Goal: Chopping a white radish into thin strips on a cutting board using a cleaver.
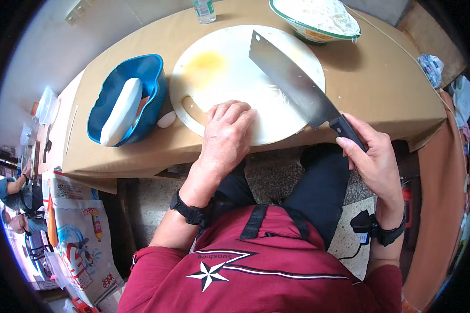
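My right hand [370,152] grips the black handle of a cleaver [290,80], whose broad blade is tilted over the right part of a round white cutting board [235,43]. Near the board's front edge rests my left hand [229,129], palm down with bent fingers; whether something lies under them cannot be seen. A few pale shreds [276,92] show on the board beside the blade. To the left, a blue plastic basin [149,66] holds a peeled white radish [121,111] and something orange. A small white piece [167,119] lies between basin and board.
A green-rimmed bowl [317,33] heaped with white shreds [321,15] stands at the back right. A clear plastic bottle [205,11] is behind the board. Brown cardboard [360,94] covers the table. At the far left, another person [13,186] is at a table beside a knife [47,144].
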`<state>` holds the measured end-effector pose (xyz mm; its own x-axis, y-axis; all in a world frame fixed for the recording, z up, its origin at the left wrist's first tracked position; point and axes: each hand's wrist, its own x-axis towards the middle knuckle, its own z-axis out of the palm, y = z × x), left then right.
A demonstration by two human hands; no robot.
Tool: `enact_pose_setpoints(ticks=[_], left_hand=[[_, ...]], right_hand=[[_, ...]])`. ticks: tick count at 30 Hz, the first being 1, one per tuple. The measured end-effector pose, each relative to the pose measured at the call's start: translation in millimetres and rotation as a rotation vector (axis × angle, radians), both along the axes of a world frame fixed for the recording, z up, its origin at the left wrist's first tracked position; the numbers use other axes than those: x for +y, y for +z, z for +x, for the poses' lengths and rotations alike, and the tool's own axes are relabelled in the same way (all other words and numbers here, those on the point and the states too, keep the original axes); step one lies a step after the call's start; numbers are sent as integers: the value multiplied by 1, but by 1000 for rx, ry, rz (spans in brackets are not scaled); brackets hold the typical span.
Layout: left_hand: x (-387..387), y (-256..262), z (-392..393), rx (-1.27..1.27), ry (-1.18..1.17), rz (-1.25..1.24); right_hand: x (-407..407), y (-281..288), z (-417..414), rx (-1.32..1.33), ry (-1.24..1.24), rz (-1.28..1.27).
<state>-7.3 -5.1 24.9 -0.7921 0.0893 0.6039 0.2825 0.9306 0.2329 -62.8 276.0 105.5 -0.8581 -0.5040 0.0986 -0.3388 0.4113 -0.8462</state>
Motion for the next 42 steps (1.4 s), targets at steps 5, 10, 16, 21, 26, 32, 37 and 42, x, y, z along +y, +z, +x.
enact_pose_setpoints(ticks=[5, 10, 16, 21, 26, 32, 37, 42], left_hand=[[4, -6, -4, -6, 26, -28], [6, -5, -3, -32, 120, -64], [10, 4, -8, -219, 180, -89], [12, 6, -14, -248, 152, -52], [16, 6, -24, -268, 165, -56], [18, 9, -29, -345, 188, -76], [15, 1, -33, -334, 178, -95], [13, 5, -26, -353, 112, -82]], right_hand=[[-8, 10, -1, 154, 55, 127], [-16, 15, -2, 156, 67, 192], [-19, 16, -4, 195, 65, 265], [-27, 25, -6, 186, 89, 320], [-49, 24, -9, 83, 57, 294], [-41, 24, 0, 180, 84, 310], [-24, 23, 10, 146, 35, 335], [-26, 14, 13, 304, -16, 250]])
